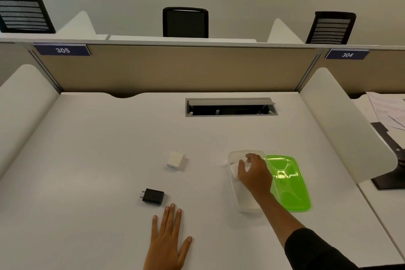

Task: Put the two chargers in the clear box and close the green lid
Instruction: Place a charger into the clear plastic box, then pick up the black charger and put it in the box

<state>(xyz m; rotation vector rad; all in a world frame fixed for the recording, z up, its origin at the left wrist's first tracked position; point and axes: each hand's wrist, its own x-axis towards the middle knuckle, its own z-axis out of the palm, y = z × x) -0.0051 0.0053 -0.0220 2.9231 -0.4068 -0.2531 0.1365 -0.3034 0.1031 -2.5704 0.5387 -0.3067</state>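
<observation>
On the white worktop (92,160) I see my left hand (167,239) lying flat, fingers spread, gripping nothing, with the black charger (153,196) just beyond its fingertips at 11 o'clock. At 12 o'clock from that, well apart, lies the white charger (175,159). My right hand (254,173) curls over the clear box (245,201), hiding its far half; I cannot tell whether it grips. At the box's 3 o'clock, touching, lies the green lid (289,184).

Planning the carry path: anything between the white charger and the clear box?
Nothing: bare desk separates the white charger from the clear box, in the head view.
</observation>
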